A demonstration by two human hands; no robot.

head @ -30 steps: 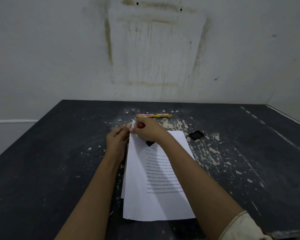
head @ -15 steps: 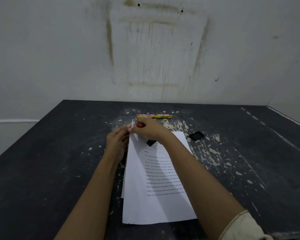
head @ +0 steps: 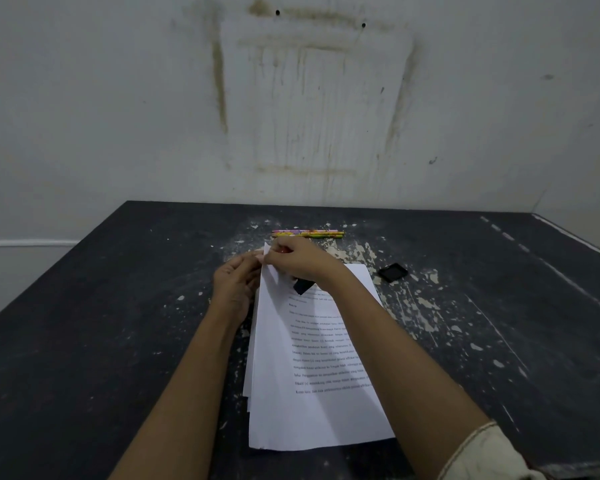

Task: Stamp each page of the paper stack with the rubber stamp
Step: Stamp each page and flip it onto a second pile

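A stack of white printed pages [head: 309, 375] lies lengthwise on the dark table [head: 118, 323], its sheets slightly fanned at the left edge. My left hand [head: 236, 285] pinches the far left corner of the top page, which is lifted and curled. My right hand [head: 303, 263] meets it at that same corner and also grips the rubber stamp [head: 303, 286]. The stamp's black base pokes out under the palm just above the page, and a bit of red shows between the fingers.
A small black ink pad [head: 392, 272] sits on the table right of the stack's far end. Two colourful pencils [head: 307, 233] lie side by side beyond my hands. The tabletop has flaked paint, and a stained wall [head: 309, 98] stands behind it.
The top page's far left corner has lifted a little higher between my fingers. Both hands stay at that corner, and the stamp stays in my right hand.
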